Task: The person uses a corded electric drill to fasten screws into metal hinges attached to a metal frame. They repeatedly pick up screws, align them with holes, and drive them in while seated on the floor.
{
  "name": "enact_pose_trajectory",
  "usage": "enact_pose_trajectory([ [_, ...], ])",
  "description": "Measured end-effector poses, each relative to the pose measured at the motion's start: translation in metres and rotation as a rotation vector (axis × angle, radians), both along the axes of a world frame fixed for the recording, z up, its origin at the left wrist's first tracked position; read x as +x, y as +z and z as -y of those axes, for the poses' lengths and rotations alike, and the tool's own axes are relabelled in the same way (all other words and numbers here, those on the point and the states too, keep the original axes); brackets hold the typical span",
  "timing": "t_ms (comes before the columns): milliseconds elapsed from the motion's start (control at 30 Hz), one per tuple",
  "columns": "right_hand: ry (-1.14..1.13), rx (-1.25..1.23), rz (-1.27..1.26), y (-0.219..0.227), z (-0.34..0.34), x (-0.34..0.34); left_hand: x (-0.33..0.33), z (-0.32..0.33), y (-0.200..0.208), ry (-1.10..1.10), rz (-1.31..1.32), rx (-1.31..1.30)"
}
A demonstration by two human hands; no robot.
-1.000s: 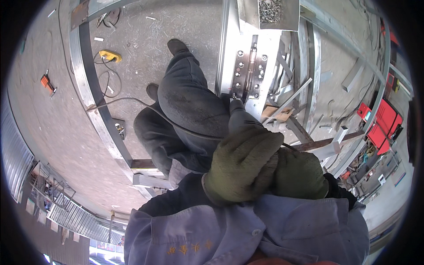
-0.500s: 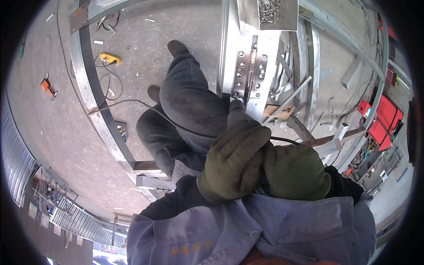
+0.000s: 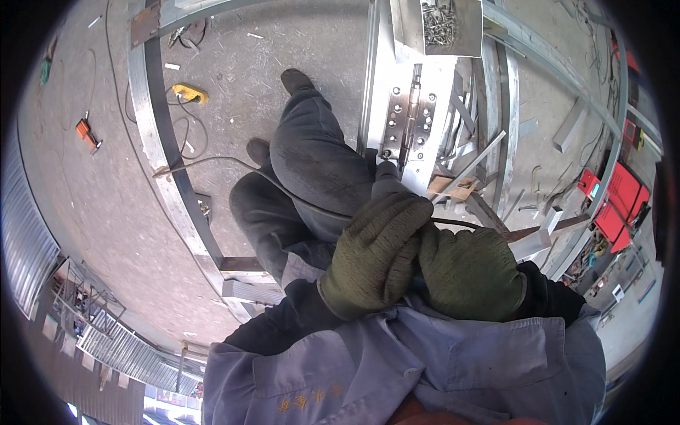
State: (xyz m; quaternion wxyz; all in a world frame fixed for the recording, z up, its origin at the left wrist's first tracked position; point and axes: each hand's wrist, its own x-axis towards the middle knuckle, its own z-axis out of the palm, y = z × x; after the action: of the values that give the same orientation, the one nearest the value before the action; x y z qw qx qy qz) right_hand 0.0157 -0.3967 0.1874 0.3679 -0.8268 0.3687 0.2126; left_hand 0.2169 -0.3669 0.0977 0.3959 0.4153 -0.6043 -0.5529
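My left hand (image 3: 375, 258), in a thick olive-green work glove, is closed with its fingers curled. Pressed against it is my right hand (image 3: 471, 273), gloved alike and also closed. What they hold, if anything, is hidden between the gloves. Just beyond them a dark grey rounded shape (image 3: 388, 183) reaches toward a metal hinge (image 3: 409, 127); I cannot tell what it is. The hinge lies on a bright metal profile (image 3: 440, 92), with rows of fasteners along both leaves. A dark cable (image 3: 283, 190) crosses over the trouser legs (image 3: 312, 156) and passes behind the gloves.
An open box of small metal fasteners (image 3: 440, 27) stands on the profile's far end. Metal frame bars (image 3: 159, 127) run along the left, and offcuts (image 3: 482, 159) lie at right. On the floor are a yellow power strip (image 3: 190, 93) and an orange tool (image 3: 86, 133).
The surroundings have shifted slightly right and down in the view. Both gloves stay together and closed, with their fingers slightly rearranged.
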Motion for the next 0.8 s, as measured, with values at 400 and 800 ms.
enact_pose_trajectory([
  [400, -0.203, 0.15, -0.113, 0.001, -0.002, -0.043, -0.055, -0.002, -0.001, 0.025, 0.073, -0.104],
  [800, -0.398, 0.303, -0.107, -0.009, 0.003, -0.07, -0.073, 0.019, 0.001, -0.075, 0.095, -0.113],
])
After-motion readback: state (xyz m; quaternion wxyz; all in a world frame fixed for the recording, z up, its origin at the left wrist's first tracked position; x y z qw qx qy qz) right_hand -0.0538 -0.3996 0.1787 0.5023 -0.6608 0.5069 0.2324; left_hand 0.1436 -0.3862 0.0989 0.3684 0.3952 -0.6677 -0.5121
